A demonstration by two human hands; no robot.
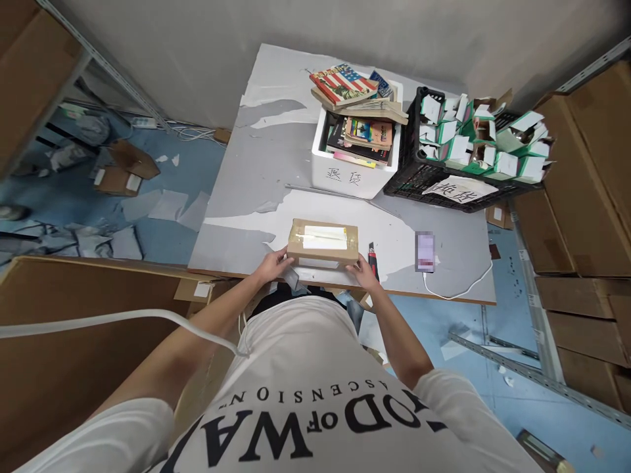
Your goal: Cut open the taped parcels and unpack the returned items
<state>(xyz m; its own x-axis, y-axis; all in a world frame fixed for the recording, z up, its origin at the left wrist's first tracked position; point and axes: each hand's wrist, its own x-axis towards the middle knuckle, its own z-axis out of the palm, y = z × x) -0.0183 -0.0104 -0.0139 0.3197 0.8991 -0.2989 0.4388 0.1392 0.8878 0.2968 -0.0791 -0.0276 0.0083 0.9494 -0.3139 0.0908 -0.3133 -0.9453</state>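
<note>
A small brown cardboard box (300,246) with a white label and shiny tape on top is at the table's front edge, directly before me. My left hand (275,265) grips its left end, low down near the front corner. At the opposite end, my right hand (363,272) has its fingers closed on the lower right corner. A red and black utility knife (373,261) lies just beyond my right hand. Below my left hand, a torn grey flap (292,278) hangs at the table edge. The box's underside is hidden.
A white foam bin (345,174) heaped with books stands on the table (231,197), beside a black crate (414,177) of green-and-white cartons. A phone (424,252) with a white cable lies at the right. Large cardboard boxes flank both sides; scraps litter the blue floor.
</note>
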